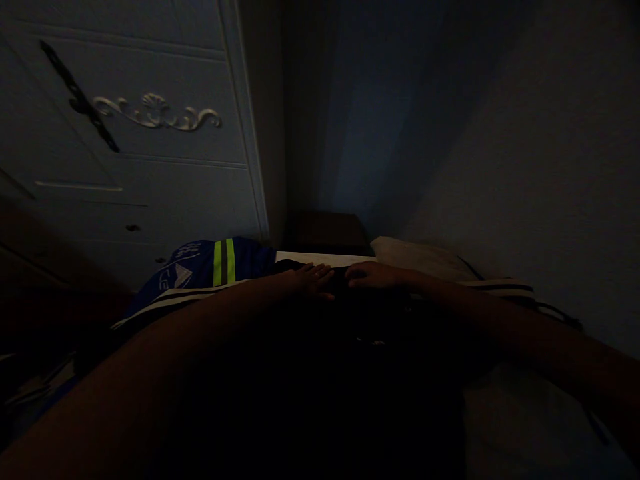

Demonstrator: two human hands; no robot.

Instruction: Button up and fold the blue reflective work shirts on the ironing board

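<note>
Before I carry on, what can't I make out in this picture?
Head view: dark fabric, folds and lower outline lost in shadow.
Head view: right hand, too dark to tell whether it grips.
Head view: left hand, underside hidden by the hand itself.
Head view: blue garment, lettering too small and dim.
Head view: pale cabinet, cut off by top and left edges.

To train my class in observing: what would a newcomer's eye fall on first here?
The bright yellow-green stripes on the blue cloth, left of centre, would probably catch the eye first. Next comes the scroll ornament on the pale cabinet, upper left. Near the centre, the left hand and right hand lie close together over dark cloth.
</note>
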